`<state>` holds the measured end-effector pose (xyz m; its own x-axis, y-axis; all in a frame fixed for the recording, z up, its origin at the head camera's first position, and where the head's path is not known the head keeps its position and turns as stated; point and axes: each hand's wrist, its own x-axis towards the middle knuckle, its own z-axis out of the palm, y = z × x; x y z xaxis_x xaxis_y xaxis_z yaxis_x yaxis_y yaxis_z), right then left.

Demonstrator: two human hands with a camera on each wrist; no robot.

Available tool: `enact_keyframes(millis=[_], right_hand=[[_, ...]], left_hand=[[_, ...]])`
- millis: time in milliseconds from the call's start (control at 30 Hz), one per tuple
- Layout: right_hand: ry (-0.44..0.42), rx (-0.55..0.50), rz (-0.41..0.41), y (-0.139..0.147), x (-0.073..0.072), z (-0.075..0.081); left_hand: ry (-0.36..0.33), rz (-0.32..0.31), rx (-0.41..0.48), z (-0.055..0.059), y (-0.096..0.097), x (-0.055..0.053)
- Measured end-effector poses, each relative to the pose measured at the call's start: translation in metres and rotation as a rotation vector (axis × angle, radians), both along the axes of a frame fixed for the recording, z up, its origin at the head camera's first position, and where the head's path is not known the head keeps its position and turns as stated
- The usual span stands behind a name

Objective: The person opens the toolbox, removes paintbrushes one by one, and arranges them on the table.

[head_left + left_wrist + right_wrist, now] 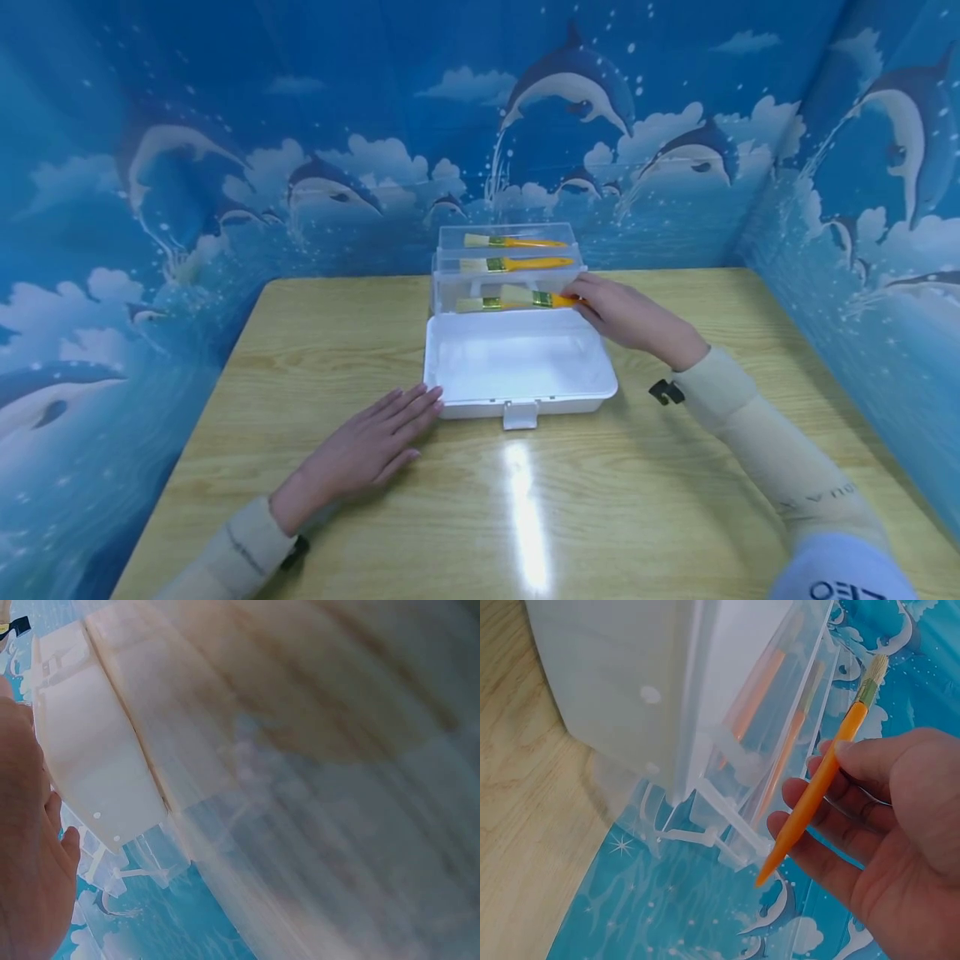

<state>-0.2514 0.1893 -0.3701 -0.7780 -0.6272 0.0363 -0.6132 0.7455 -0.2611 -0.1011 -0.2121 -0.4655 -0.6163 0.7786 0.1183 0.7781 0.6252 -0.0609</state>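
Note:
A white plastic box (566, 407) stands open on the table, with clear tiered trays (447, 286) raised at its back. My right hand (618, 312) pinches a paintbrush (815, 791) by its orange handle between thumb and fingers. In the head view its pale bristles point left over the lowest tray, overlapping another brush (472, 305) lying there. Farther back, two more paintbrushes lie in the upper tiers, one (525, 264) in front of the other (525, 242). My left hand (360, 442) is spread palm down, its fingertips at the box's left front corner.
The wood-grain table (337, 350) extends around the box. A latch (521, 415) sticks out from the box's front. Blue dolphin-printed sheeting (360, 100) rises behind the table and along both sides.

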Motion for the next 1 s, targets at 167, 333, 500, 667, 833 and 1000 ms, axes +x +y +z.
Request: enact_keyframes(millis=[167,333,500,667,833,1000], right_hand=[[0.011,0.001,-0.016,0.005,0.0,-0.001],[0.009,-0.012,-0.031,0.01,-0.001,-0.001],[0.004,-0.017,-0.055,0.018,-0.003,-0.003],[0.009,-0.022,-0.065,0.024,-0.003,-0.005],[0.003,-0.03,-0.065,0.027,-0.002,-0.004],[0.0,-0.044,-0.065,0.03,-0.001,-0.005]], left_hand=[[0.019,-0.017,0.013,0.0,0.0,-0.001],[0.021,-0.017,0.015,0.001,0.0,-0.001],[-0.008,0.003,-0.004,0.002,0.001,0.0],[-0.017,0.008,-0.012,0.002,0.001,0.0],[-0.002,0.0,-0.005,0.001,0.001,0.0],[0.013,-0.009,0.003,-0.001,0.001,0.0]])
